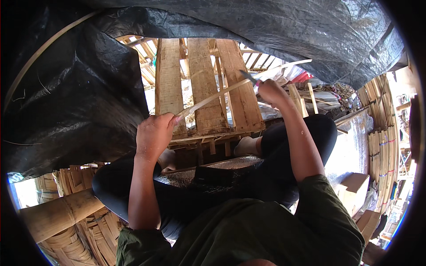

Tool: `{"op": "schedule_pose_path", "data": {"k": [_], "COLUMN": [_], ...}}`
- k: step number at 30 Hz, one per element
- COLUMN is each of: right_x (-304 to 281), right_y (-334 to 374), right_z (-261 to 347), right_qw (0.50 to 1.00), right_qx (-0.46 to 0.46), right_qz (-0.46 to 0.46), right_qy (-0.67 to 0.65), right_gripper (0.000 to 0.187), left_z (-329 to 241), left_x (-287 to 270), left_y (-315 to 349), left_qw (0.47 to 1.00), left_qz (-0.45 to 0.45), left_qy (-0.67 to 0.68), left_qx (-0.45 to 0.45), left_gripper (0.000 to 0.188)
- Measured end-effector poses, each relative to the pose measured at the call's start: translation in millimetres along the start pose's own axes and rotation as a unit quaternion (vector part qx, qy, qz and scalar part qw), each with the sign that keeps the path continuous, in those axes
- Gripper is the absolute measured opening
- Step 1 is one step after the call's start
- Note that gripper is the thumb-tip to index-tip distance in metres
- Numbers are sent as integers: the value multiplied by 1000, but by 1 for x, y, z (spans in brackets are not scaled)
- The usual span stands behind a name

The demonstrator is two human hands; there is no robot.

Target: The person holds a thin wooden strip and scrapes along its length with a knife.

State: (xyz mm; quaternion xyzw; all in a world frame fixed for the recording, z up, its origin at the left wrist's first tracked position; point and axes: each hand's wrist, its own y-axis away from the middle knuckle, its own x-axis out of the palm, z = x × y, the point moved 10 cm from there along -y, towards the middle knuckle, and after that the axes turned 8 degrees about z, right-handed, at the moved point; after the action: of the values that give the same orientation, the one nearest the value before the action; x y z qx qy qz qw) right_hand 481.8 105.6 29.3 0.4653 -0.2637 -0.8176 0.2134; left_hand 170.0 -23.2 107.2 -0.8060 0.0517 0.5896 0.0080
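Note:
My left hand is closed round the near end of a long, thin bamboo strip. The strip slants up to the right, above the wooden planks, and its far end reaches toward the tarp. A knife with a dark blade is gripped in my right hand, its point toward the upper left. The blade lies close to the strip's middle; whether they touch I cannot tell. Most of the knife's handle is hidden in my fingers.
Three rough planks form a slatted bench before my legs, with gaps between them. Black tarp hangs at left and overhead. Split bamboo bundles stand at right, near cardboard boxes. A thick bamboo pole lies at lower left.

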Motion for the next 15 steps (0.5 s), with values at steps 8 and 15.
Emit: {"op": "schedule_pose_path", "data": {"k": [8,15], "right_x": [51,-32], "right_y": [60,60], "right_z": [77,32], "right_qw": [970,911], "right_qx": [-217,-300], "right_qz": [-89,-282], "right_qy": [69,32], "right_gripper": [45,19], "left_z": [-1,-11], "left_x": [-10,-15], "left_y": [28,48], "left_qw": [1000,998], "left_qz": [-10,-4], "left_qy": [-12,-52], "left_qx": [9,45], "left_gripper": [31,29]}}
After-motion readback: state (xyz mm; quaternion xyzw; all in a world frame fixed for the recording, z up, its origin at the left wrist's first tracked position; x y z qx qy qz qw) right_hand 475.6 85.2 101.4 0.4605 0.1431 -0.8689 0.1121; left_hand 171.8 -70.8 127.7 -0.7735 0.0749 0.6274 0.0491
